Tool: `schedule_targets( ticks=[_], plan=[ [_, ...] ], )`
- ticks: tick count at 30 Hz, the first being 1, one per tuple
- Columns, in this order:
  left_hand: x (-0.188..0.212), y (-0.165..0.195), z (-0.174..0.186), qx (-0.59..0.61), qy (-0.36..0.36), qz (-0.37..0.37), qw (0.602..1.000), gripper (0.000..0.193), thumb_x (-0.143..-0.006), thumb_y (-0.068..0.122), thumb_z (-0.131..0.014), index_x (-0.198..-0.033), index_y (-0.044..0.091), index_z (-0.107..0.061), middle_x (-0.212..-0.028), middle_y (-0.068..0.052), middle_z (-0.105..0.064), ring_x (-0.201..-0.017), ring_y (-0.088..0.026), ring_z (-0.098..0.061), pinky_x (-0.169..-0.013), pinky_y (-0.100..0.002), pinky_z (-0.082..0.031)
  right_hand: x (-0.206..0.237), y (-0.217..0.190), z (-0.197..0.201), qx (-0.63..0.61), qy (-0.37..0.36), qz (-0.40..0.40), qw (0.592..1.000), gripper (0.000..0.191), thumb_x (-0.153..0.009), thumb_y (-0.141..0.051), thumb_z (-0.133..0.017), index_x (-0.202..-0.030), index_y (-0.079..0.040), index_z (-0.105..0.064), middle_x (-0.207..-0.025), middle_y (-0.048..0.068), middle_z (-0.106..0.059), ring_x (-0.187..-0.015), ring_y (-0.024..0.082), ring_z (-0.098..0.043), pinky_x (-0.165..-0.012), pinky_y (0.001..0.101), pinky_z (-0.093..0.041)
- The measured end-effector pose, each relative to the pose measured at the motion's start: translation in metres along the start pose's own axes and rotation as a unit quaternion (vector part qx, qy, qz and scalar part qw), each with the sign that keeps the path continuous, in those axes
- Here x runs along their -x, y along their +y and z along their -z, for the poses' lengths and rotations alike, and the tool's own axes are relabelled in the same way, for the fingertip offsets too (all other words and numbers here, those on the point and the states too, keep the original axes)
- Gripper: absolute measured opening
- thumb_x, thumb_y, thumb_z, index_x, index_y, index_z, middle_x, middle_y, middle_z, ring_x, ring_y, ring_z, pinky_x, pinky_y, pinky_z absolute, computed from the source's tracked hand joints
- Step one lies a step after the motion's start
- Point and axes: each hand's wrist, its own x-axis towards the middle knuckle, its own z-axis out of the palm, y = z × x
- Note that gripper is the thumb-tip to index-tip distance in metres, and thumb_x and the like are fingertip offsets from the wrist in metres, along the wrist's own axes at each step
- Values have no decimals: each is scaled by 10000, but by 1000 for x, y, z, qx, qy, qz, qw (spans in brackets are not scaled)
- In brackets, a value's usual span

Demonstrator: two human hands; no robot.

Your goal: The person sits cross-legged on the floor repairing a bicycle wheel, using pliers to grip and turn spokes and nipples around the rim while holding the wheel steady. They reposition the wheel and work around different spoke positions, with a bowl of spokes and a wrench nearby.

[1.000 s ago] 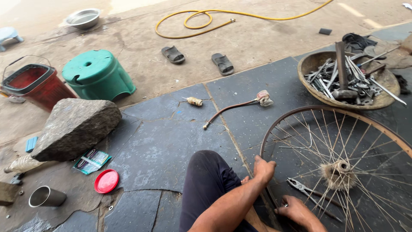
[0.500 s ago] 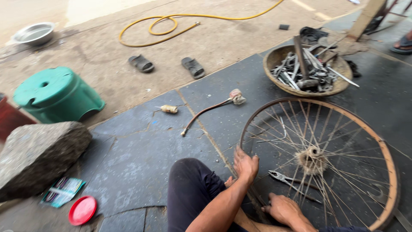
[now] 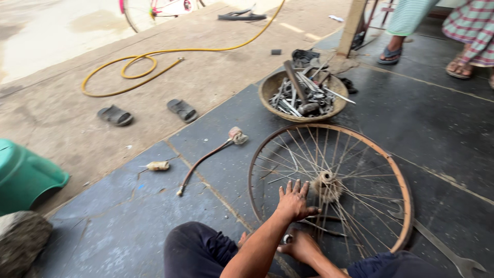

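A bare bicycle wheel with a rusty rim and thin spokes lies flat on the dark floor in front of me. My left hand rests on the spokes, fingers spread, just left of the fuzzy hub. My right hand is curled at the near rim, closed around a small shiny metal tool. My dark-trousered knee is at the bottom. A flat spanner lies under the wheel's right edge.
A shallow basket of metal tools stands behind the wheel. A curved rod, a small spool, two sandals, a yellow hose, a green stool and a rock lie left. Another person's feet stand far right.
My left hand has moved from the near rim onto the spokes beside the hub. My view has swung right, away from the rock and stool.
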Motion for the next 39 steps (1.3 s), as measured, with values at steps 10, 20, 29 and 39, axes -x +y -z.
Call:
schedule_targets(
  ticks=[10, 20, 29, 39],
  plan=[
    [-16, 8, -17, 4, -35, 46, 998, 1326, -704, 827, -675, -1678, 205, -24, -1694, -199, -177, -1571, -432, -95, -1224, -661, -52, -34, 12, 4, 175, -129, 81, 973, 608, -747, -378, -806, -1254, -79, -657, -1192, 206, -689, -1087, 369, -678, -974, 435, -531],
    [-26, 2, -15, 15, -47, 57, 997, 1377, -653, 858, -681, -1672, 213, -16, -1696, -211, -156, -1572, -434, -68, -1206, -691, -38, -22, 7, -3, 173, -57, 14, 983, 665, -818, -418, -810, -1322, -61, -562, -1105, 192, -719, -1064, 344, -704, -924, 444, -558],
    [-13, 1, -13, 13, -39, 66, 997, 1342, -688, 813, -715, -1674, 222, -23, -1699, -220, -141, -1576, -435, -68, -1213, -691, -31, -11, 9, -23, 160, -2, 43, 986, 526, -864, -406, -752, -1259, -83, -623, -1030, 181, -735, -984, 366, -717, -856, 478, -571],
    [48, -30, -22, -236, 67, -158, 956, 842, -850, 485, -725, -1482, 59, -367, -1668, -230, -332, -1455, -395, -345, -1157, -544, -283, 16, 4, -7, 62, -9, -62, 996, 668, -686, -450, -907, -1186, -63, -690, -1144, 178, -707, -1143, 355, -676, -987, 448, -534]
  ],
)
